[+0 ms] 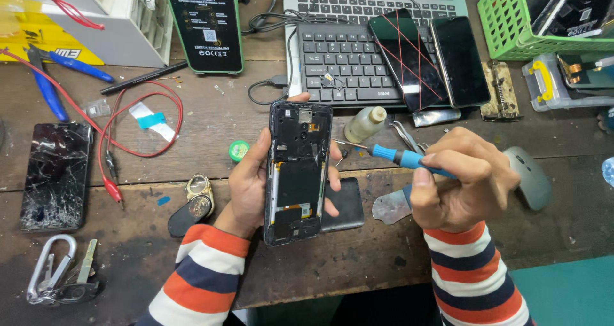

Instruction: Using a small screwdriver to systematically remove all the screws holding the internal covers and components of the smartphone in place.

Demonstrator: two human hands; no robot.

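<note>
**Holding an opened phone, screwdriver at its right edge**

Gripping from the left and beneath, the left hand point(252, 179) is clamped around the opened black smartphone with its back cover off point(298, 172), thumb on the left edge and fingertips wrapped over the right edge. The phone stands roughly upright in the view, raised above the worn dark wooden workbench point(358, 262), its inner frame and dark battery area exposed.

The right hand point(464, 182) is closed tight on the blue-handled precision screwdriver point(400, 158). The thin metal shaft points left, and its tip sits just beside the phone's upper right edge; contact cannot be confirmed.

A flat black rectangular panel point(348, 204) lies on the bench under the phone's lower right side. A small pale plastic bottle point(364, 123) stands just right of the phone's top. A black keyboard point(345, 67) lies behind, with two dark-screened phones point(430, 61) resting on it. A phone with a shattered screen point(56, 176) lies well apart at the left. A grey computer mouse point(529, 178) sits beside the right hand.
</note>
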